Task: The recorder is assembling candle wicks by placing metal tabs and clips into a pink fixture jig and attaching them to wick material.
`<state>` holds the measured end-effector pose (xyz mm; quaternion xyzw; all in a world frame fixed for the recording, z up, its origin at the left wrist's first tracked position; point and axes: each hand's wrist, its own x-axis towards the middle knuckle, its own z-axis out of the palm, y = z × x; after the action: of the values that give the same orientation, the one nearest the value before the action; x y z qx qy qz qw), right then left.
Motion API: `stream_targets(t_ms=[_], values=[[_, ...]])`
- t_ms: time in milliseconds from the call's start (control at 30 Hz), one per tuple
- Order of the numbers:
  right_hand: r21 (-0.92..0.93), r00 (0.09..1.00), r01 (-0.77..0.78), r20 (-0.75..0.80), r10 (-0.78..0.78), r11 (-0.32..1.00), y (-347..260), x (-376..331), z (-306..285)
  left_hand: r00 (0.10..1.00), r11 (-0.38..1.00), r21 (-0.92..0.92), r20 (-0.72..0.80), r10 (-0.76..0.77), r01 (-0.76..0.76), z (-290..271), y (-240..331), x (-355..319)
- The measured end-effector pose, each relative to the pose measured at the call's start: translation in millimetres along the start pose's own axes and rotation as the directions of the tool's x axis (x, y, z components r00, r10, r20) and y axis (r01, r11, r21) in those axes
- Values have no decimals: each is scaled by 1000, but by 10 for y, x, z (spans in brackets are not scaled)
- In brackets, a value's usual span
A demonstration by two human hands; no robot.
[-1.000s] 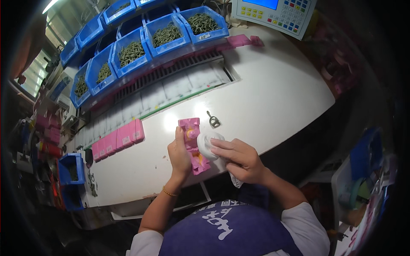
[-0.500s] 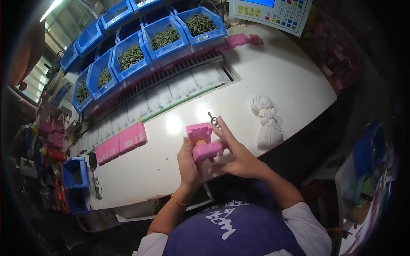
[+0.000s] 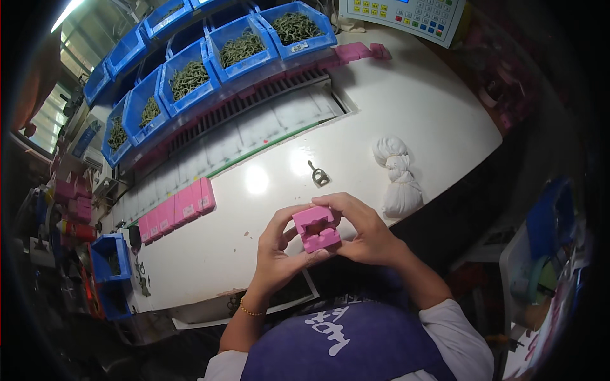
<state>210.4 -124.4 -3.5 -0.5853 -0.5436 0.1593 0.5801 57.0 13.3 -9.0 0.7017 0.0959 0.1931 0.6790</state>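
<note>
Both hands hold a pink block-shaped mould [image 3: 316,228] with a hollow in its face, just above the near edge of the white table [image 3: 356,127]. My left hand [image 3: 277,253] grips its left and lower side. My right hand [image 3: 363,231] wraps its right side, fingers over the top. A white knotted cloth bag [image 3: 399,178] lies on the table to the right, apart from my hands. A small metal ring-shaped part [image 3: 318,174] rests just beyond the mould.
A row of pink blocks [image 3: 178,205] lies at the left of the table. Several blue bins [image 3: 241,47] of dark green parts line the far side. A keypad panel [image 3: 406,16] stands at the back right. Small blue bins [image 3: 109,260] sit lower left.
One second ago my right hand pressed the white bag on the pink mould. The bag now lies on the table at the right, and both hands have lifted the mould toward me.
</note>
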Motion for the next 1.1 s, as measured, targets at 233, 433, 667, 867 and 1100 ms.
stream_targets(t_ms=[233, 433, 667, 867, 1100], values=[[6, 998, -50, 39, 49, 999, -99, -47, -65, 975, 970, 122, -46, 217, -210, 58, -21, -21], [55, 995, -68, 72, 63, 996, -128, -18, -65, 991, 992, 101, -102, 92, -81, -38, -40, -45], [-210, 969, -241, -100, 224, 947, 295, 39, -290, 777, 422, 902, -329, 537, 90, -490, -108, -204], [-531, 1000, 18, 7, -17, 847, 627, 513, -334, 900, 143, 945, -325, 289, 295, -468, 105, -321], [-606, 955, 141, 292, 54, 783, 838, 718, -320, 899, 558, 748, -438, 9, 359, -732, -8, -359]])
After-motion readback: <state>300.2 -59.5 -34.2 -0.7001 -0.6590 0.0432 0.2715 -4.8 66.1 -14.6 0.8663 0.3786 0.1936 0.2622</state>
